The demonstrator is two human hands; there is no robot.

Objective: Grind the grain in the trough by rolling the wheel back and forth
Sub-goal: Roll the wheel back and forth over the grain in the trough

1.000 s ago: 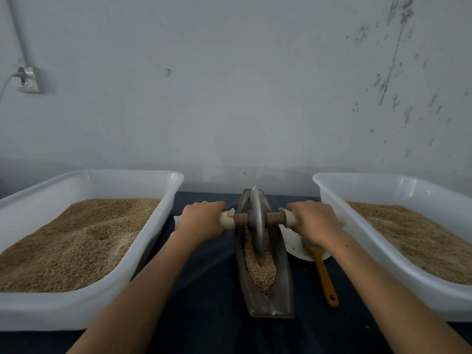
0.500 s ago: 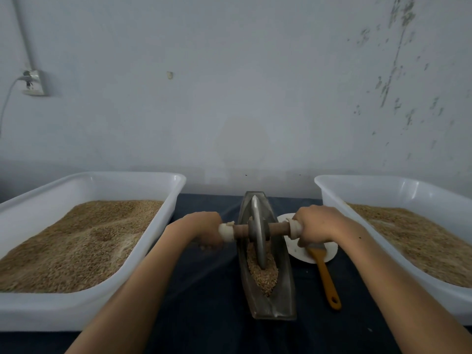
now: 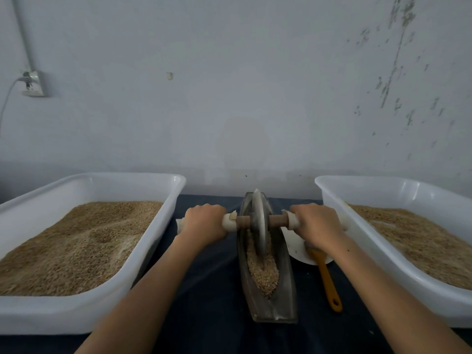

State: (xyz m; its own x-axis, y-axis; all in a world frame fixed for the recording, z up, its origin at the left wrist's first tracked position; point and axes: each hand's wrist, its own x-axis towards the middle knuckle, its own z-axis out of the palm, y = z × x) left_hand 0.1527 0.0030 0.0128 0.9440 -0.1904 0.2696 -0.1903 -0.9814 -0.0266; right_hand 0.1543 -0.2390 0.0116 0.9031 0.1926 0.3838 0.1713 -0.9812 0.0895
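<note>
Both my hands are on the axle handles of the wheel (image 3: 258, 221). My left hand (image 3: 203, 222) is wrapped tight round the pale grip on the left end; my right hand (image 3: 318, 224) is closed likewise round the right grip. The brown wooden axle (image 3: 277, 222) runs level between them.

Wheel stands upright on edge in the far half of the trough (image 3: 286, 277), rim down in the grain (image 3: 264, 273). Most of the grain lies heaped in the middle and near part of the trough, on my side of the wheel. Trough runs lengthways away from me on the dark cloth (image 3: 204, 315).

Left of it: white tub (image 3: 163, 198) full of grain. Right: second white tub (image 3: 332, 200), also holding grain. Between trough and right tub, a white plate (image 3: 293, 245) with an orange-handled brush (image 3: 328, 279) lying across its near edge; the brush head is hidden under my right wrist, probably resting on the plate.
</note>
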